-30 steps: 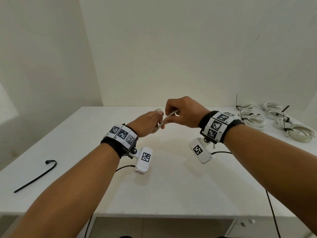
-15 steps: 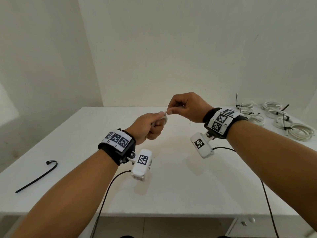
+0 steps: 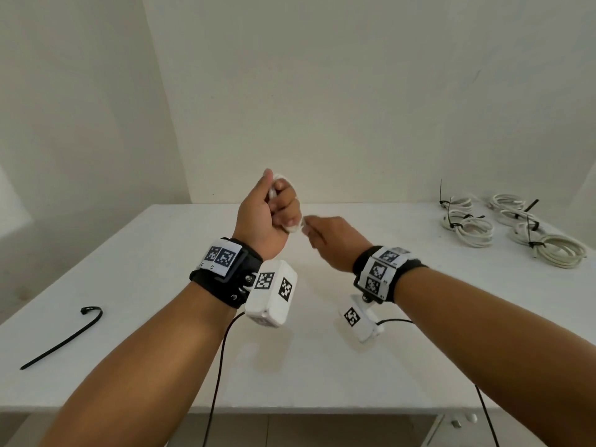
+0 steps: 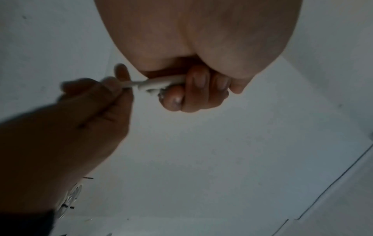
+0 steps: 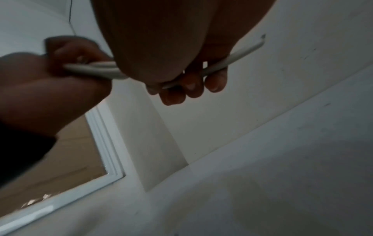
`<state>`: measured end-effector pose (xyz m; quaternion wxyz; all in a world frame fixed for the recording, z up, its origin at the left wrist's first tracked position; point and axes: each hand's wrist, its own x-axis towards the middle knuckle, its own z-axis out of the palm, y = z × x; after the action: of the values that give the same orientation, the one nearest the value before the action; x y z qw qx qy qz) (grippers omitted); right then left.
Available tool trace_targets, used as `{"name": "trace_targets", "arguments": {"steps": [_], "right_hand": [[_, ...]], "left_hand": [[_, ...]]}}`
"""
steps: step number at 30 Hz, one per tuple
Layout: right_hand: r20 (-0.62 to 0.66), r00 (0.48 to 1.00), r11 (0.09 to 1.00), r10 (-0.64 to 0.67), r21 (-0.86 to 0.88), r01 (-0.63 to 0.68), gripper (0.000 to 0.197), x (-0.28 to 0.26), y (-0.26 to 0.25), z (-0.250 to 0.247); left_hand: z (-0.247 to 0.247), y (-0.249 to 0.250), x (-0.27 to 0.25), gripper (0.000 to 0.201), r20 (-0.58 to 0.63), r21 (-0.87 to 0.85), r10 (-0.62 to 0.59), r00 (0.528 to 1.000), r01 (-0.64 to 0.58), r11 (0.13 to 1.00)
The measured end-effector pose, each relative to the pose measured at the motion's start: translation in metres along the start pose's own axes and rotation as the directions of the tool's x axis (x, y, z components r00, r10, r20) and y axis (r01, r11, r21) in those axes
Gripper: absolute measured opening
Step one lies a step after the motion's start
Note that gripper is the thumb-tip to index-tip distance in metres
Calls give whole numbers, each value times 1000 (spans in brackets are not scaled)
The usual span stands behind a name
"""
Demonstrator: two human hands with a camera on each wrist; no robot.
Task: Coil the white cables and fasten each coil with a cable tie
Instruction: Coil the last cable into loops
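Above the middle of the table, my left hand (image 3: 274,211) is raised in a fist around a short white cable (image 3: 280,181). Its loops show above and below the fist. In the left wrist view the fingers (image 4: 193,86) curl round the bundled cable (image 4: 161,83). My right hand (image 3: 325,237) is just to the right and lower, pinching the cable's free end. In the right wrist view that free end (image 5: 244,53) runs through the fingers (image 5: 191,84) and pokes out past them. A loose black cable tie (image 3: 64,337) lies on the table at front left.
Several white cable coils (image 3: 516,227) fastened with black ties lie at the table's back right. The white table (image 3: 322,366) meets a wall behind and has its front edge near me. Black wrist-camera leads hang below both arms.
My left hand has risen and turned upright with the cable in it. My right hand, which was above the left, has dropped to its lower right, still holding the cable end.
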<state>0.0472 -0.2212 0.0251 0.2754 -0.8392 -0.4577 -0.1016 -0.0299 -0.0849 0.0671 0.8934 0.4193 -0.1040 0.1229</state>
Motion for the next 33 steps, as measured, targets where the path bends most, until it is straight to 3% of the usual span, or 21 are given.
{"name": "trace_targets", "arguments": {"steps": [2,4,7,10,12,15,18,23,26,28,31,33], "right_hand": [[55,998,996,17,-88,-12,28,-5,-7,11],[99,995,981,-6,-194,26,31,-9,-16,16],[167,985,942,-41,-323,94,32,-9,-27,13],[223,974,910,-43,-394,131,32,-8,-36,1],[268,962,904,-49,-399,157,29,-5,-41,-8],[274,961,944,-43,-305,129,22,-1,-42,-22],[207,977,972,-48,-214,93,17,0,-42,-33],[65,997,993,-51,-103,57,10,-8,-41,-33],[-71,997,999,-27,41,30,14,-9,-35,-32],[-143,988,996,-53,66,63,10,-8,-33,-30],[-247,946,978,-208,-69,197,6,-9,-28,-27],[-314,909,961,-273,-55,270,4,-9,-24,-27]], "left_hand": [[-1,-3,6,35,-101,77,83,991,-76,994],[-4,-7,8,36,-188,302,179,966,-116,946],[-11,-16,8,36,-192,666,283,940,-87,741],[-19,-21,3,28,-141,847,283,949,-32,530],[-20,-21,-1,25,-94,927,211,973,8,376],[-17,-18,-4,17,-121,940,9,993,112,322],[-16,-13,-3,29,-85,966,-104,991,108,237],[-13,-9,-6,45,-21,961,-240,971,85,262],[-14,-10,-8,73,-75,975,-281,957,130,181],[-15,-10,-8,70,-67,958,-258,964,135,252],[-14,-8,-6,61,-65,896,-233,970,159,415],[-14,-7,-6,63,-85,868,-225,971,183,462]]}}
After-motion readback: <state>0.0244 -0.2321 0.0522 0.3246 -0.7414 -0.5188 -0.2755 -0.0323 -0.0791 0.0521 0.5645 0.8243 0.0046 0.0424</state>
